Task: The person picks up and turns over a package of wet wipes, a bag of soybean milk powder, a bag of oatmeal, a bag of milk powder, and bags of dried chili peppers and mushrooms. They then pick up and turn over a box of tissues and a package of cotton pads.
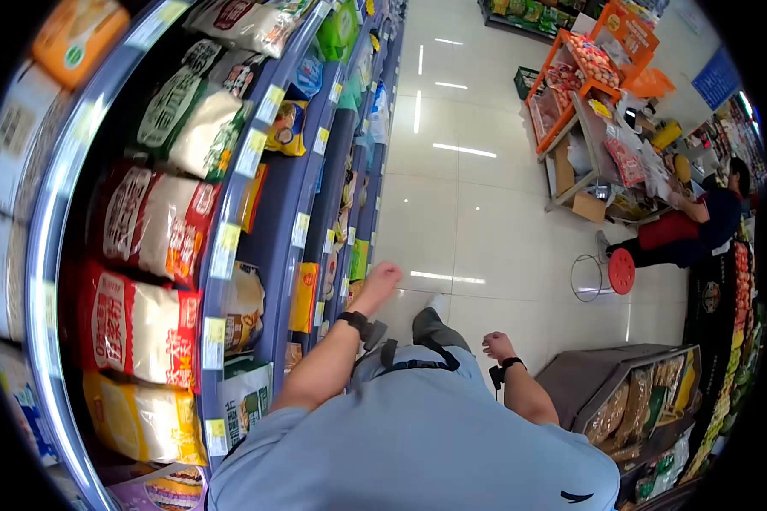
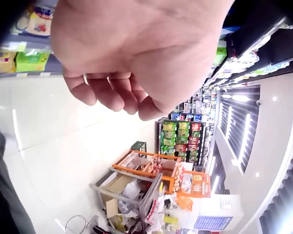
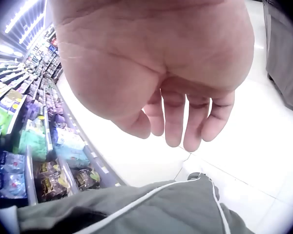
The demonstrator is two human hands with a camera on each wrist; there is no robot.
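Observation:
My left hand hangs in the aisle beside the shelves, holding nothing; its fingers are loosely curled in the left wrist view. Nearest to it on the shelves are a green packet and a yellow packet. On my other side the right hand hangs over the tiled floor, its loosely bent fingers empty in the right wrist view. Further left on the upper shelf lie plump bags of pale contents, among them a red bag and a yellow-edged bag.
Long shelving runs along my left. To the right stand a bin of bagged goods, a red round stool and an orange rack. A person in dark clothes leans over a cluttered table there. Pale tiled floor stretches ahead.

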